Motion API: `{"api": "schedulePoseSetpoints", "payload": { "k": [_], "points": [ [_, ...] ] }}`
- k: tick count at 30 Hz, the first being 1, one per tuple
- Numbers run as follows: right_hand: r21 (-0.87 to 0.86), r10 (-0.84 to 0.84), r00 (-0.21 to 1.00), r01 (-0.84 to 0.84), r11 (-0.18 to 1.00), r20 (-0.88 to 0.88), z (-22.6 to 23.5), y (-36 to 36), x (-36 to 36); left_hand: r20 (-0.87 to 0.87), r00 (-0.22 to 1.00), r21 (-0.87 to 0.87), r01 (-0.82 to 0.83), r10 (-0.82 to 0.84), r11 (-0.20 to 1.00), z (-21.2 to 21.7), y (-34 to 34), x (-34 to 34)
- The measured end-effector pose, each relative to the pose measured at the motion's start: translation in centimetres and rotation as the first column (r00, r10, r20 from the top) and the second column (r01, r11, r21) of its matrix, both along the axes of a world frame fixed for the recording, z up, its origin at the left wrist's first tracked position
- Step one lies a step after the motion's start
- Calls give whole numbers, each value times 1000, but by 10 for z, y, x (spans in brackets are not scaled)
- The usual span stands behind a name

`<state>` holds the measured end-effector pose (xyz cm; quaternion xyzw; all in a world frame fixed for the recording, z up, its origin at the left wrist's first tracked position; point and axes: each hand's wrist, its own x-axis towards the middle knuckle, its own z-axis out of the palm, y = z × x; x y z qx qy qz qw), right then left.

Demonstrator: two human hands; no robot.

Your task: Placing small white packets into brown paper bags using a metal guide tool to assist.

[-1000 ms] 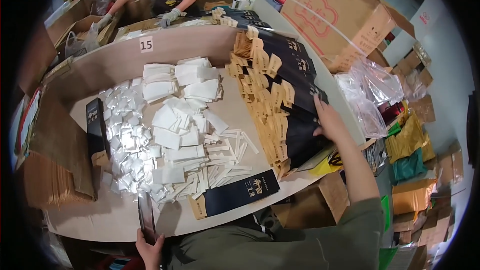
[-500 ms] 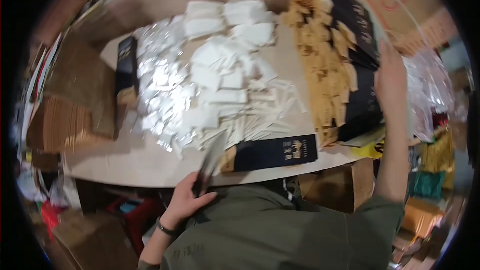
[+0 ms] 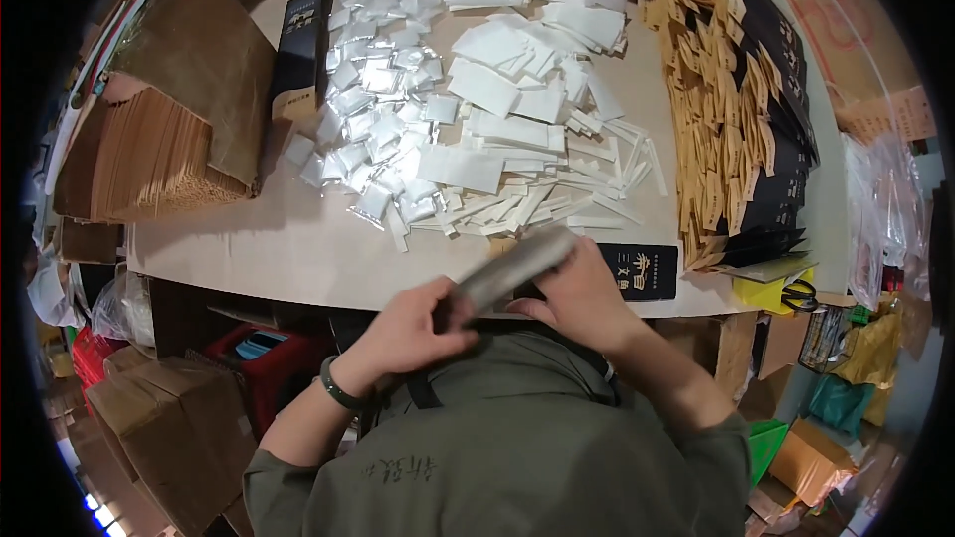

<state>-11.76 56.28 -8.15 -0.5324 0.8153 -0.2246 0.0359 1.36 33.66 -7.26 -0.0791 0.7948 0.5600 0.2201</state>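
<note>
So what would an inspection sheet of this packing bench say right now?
Surface: pale table, mostly covered.
Job's things: flat dark box, blurred, held in both hands at the table's near edge.
Clutter: silvery sachets; white packets; tan folded boxes; two black boxes; brown card stack.
Grippers: left hand and right hand both grip the box.
Cables: nothing seen.
Surroundings: cartons, red stool under the table, scissors, plastic bags.
</note>
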Motion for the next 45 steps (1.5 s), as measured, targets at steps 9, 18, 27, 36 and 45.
{"api": "schedulePoseSetpoints", "payload": {
  "k": [9,18,27,36,45],
  "points": [
    [371,-339,912,241,897,229,-6,-44,14,-492,859,-385,-361,142,849,-20,-15,-45],
    [224,-327,878,260,939,350,-22,-47,17,-310,951,-587,-193,1,786,-15,-34,44],
    [-43,-237,859,287,957,453,1,-47,1,-488,827,-603,-90,-278,793,5,-51,-22],
    [229,-527,834,488,842,162,-12,42,-72,-428,890,-556,-395,155,731,-24,-135,-78],
    [-110,-504,862,507,855,50,-8,26,-61,-593,805,-682,-491,-17,541,-24,-127,-81]
  ]
}}
